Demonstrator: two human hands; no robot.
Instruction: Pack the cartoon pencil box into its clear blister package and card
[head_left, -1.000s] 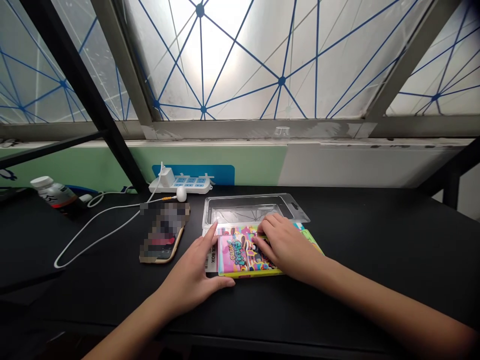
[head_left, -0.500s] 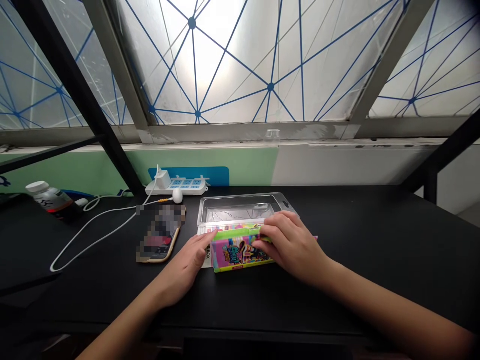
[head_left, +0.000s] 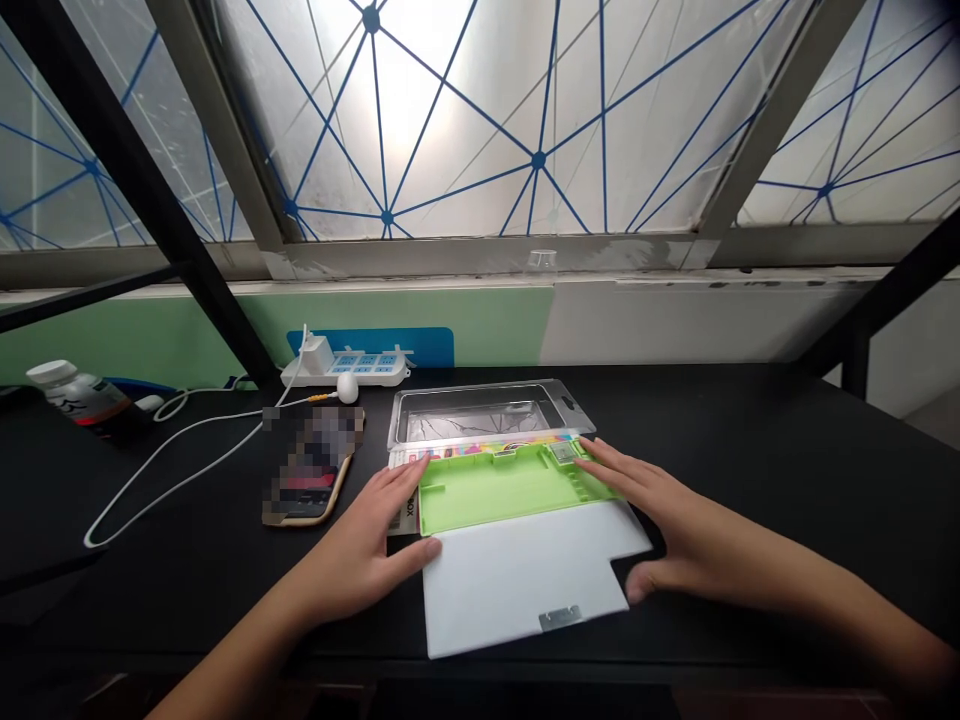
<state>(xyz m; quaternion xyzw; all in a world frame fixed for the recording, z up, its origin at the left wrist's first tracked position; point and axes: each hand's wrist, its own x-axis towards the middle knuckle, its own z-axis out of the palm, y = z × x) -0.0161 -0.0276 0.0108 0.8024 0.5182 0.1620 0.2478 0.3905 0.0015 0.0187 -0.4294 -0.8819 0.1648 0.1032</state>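
A pencil case [head_left: 495, 490] lies on the black desk with its lid folded down toward me. Its shallow green tray is bare inside, with a small grey piece at the far right corner. The lid's inner side [head_left: 517, 575] is white, with a metal plate near its front edge. My left hand [head_left: 379, 535] rests at the case's left end, thumb and fingers spread apart. At the right end, my right hand [head_left: 660, 515] is open, its fingertips over the tray's edge and its thumb beside the lid.
Behind the case lies a clear plastic package [head_left: 480, 412] on printed card. To the left are a phone [head_left: 319, 470], a white cable [head_left: 142, 460] and a bottle [head_left: 79, 395]. A power strip [head_left: 360, 367] stands by the wall.
The pencil case has been opened: its lid has swung down toward me, showing the green tray. My right hand has let go of the lid edge and spread out at the right end.
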